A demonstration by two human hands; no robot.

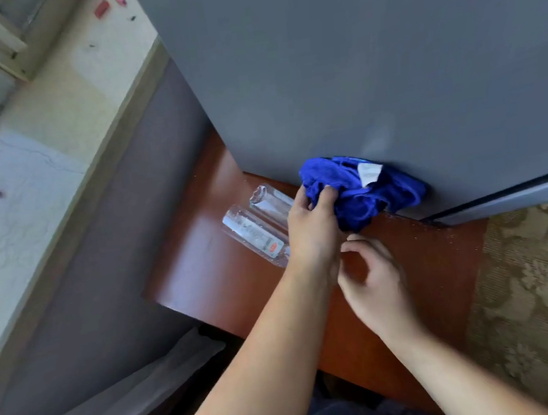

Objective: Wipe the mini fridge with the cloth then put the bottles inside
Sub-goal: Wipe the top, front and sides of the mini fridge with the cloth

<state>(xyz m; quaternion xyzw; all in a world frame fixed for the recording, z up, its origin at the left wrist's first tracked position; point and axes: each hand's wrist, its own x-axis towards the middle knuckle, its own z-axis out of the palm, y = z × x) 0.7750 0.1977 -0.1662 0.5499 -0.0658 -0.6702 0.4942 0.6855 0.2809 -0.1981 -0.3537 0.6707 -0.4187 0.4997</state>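
Gripping the bunched blue cloth (363, 189) in my left hand (313, 226), I hold it against the grey mini fridge (351, 60), low by the bench (212, 277). My right hand (375, 281) hangs just below, loosely curled, holding nothing. Two clear bottles (254, 228) lie side by side on the bench, their near ends hidden behind my left hand. The fridge's top is cut off.

Two bottles (255, 232), one blue cloth (363, 189), one mini fridge (368, 57), one surface (211, 270), and two hands: left hand (313, 230), right hand (375, 281).
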